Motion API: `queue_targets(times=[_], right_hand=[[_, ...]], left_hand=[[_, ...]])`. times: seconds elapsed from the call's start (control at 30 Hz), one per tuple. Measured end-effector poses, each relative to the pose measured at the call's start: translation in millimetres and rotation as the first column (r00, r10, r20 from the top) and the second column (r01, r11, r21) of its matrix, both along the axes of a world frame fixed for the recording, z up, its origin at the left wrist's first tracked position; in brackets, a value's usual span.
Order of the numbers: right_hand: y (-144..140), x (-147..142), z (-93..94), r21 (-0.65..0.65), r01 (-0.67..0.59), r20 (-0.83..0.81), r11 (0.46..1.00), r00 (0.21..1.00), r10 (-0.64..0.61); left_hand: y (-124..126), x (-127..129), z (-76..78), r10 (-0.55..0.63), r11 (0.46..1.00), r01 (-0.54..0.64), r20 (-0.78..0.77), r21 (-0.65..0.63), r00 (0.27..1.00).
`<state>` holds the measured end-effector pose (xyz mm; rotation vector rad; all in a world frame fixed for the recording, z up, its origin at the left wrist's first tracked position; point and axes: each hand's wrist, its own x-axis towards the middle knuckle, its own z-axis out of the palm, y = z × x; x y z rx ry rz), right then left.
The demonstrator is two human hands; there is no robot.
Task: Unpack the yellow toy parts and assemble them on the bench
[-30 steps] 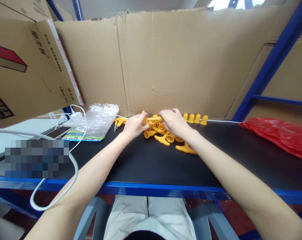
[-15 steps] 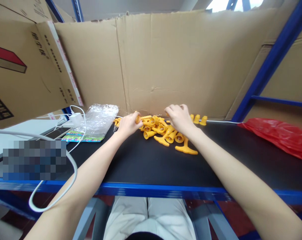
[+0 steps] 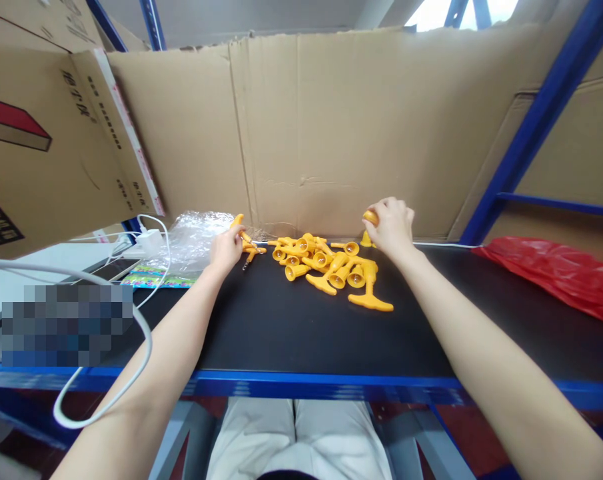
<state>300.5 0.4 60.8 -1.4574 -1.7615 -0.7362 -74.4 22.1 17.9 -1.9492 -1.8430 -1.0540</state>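
Note:
My left hand (image 3: 225, 249) is pinched on the yellow handle of a corkscrew (image 3: 238, 221), whose metal spiral points to the right. Just beneath it, another yellow corkscrew (image 3: 252, 251) lies on the black tabletop. My right hand (image 3: 394, 225), at the back of the table, has its fingers closed round a yellow bell-shaped cap (image 3: 370, 217), mostly hidden by the fingers. An upright yellow cap (image 3: 366, 240) stands beside that hand. Between my hands spreads a pile of yellow cups (image 3: 296, 272) and T-shaped handles (image 3: 371, 302), several of each.
Clear plastic bags (image 3: 196, 237) and a white charger with cables (image 3: 150, 241) are on the left. A loose white cable (image 3: 148, 333) loops over my left forearm. A red plastic bag (image 3: 546, 270) lies on the right. Cardboard (image 3: 361, 133) walls off the back.
My left hand has moved left from the pile with a corkscrew in it. My right hand has moved right to the standing caps, most of which it now covers.

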Motion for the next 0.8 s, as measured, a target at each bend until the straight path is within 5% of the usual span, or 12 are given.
queue_targets(times=[0.2,0.33,0.53,0.8], right_hand=[[16.3,31.2,-8.6,-0.097,0.157,-0.225,0.983,0.958,-0.176],[29.1,52.3,-23.3,-0.190,0.174,-0.347,0.966,0.909,-0.232],[40.8,68.9,-43.1,-0.189,-0.004,-0.507,0.982,0.857,-0.094],[46.4,68.1,-65.5,-0.264,-0.035,-0.547,0.964,0.829,-0.120]], left_hand=[[13.9,-9.8,-14.7,-0.195,0.981,0.195,-0.077,-0.008,0.978],[21.7,-16.2,-24.8,-0.237,0.969,0.224,-0.131,-0.103,0.963],[21.4,-12.2,-30.7,-0.142,0.967,0.109,-0.130,-0.229,0.981],[9.6,0.4,-22.4,-0.069,0.963,0.017,-0.184,-0.268,0.980]])
